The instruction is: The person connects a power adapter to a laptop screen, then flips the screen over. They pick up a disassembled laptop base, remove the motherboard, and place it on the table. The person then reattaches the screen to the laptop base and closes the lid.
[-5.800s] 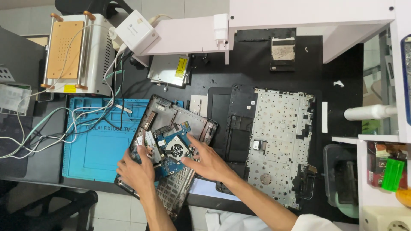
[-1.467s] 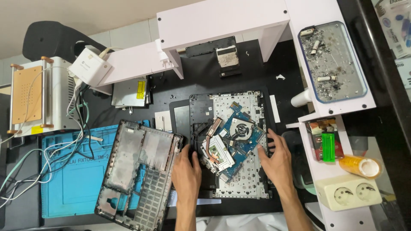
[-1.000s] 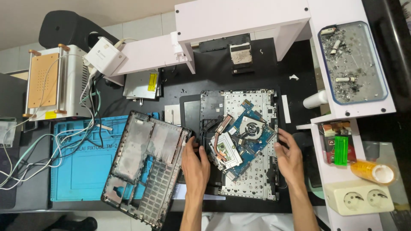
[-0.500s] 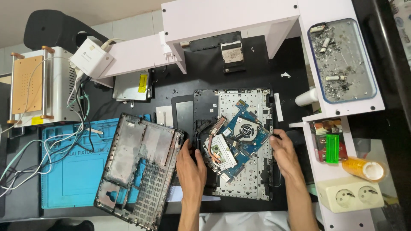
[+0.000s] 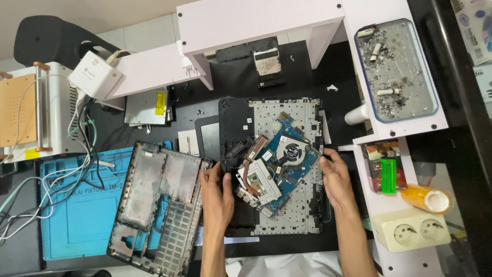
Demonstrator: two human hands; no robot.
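Left hand lies flat, fingers spread loosely, on the black left edge of the keyboard frame, thumb tip touching the lower left corner of the motherboard. Not gripping anything. Right hand is at the board's right edge, fingertips touching it near the fan; can't tell if it pinches the edge or just presses against it.

Motherboard: blue PCB, sitting tilted on the frame's underside, long axis running lower left to upper right. Round black fan in a silver housing at the upper right. Copper heat pipe runs diagonally from the fan side toward the left, over a silver metal shield covering the lower left portion. Small connectors along the lower edge.

Frame under it: perforated silver metal backplate, black plastic border, lying on the black desk mat. It is in the middle of the desk, just in front of the person.

Left of the hands: bottom cover, black and grey, inside face up, tilted, partly over a blue work mat. White cables cross that mat. Behind: pink shelf. Right: clear tray of ash and butts, green lighter, orange tape roll, white double socket.
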